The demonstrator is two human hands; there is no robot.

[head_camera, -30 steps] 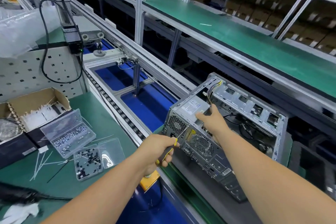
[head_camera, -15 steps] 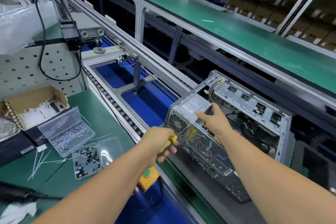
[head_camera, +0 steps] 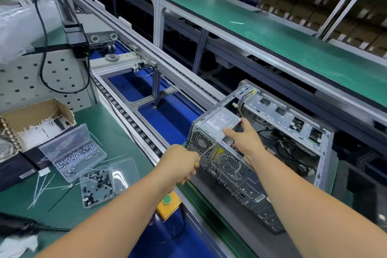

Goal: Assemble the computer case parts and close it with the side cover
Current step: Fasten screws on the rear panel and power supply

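An open grey computer case (head_camera: 272, 148) lies on its side on the conveyor, its rear panel toward me and its inside with cables showing. The power supply (head_camera: 219, 120) with a white label sits in its near top corner. My right hand (head_camera: 243, 140) grips the power supply, thumb on the label side and fingers behind it. My left hand (head_camera: 180, 163) grips a yellow-handled screwdriver (head_camera: 206, 150), whose thin shaft points at the case's rear panel beside the round vent. No side cover is in view.
On the green bench at left stand a clear box of silver screws (head_camera: 75, 153), a clear box of black screws (head_camera: 96, 184), a cardboard box of white cable ties (head_camera: 37, 119) and loose ties. A yellow button box (head_camera: 167, 205) hangs at the bench edge. Conveyor rails run diagonally.
My right hand has shifted a little on the power supply. The left hand with the screwdriver has stayed at the rear panel. The view has moved slightly.
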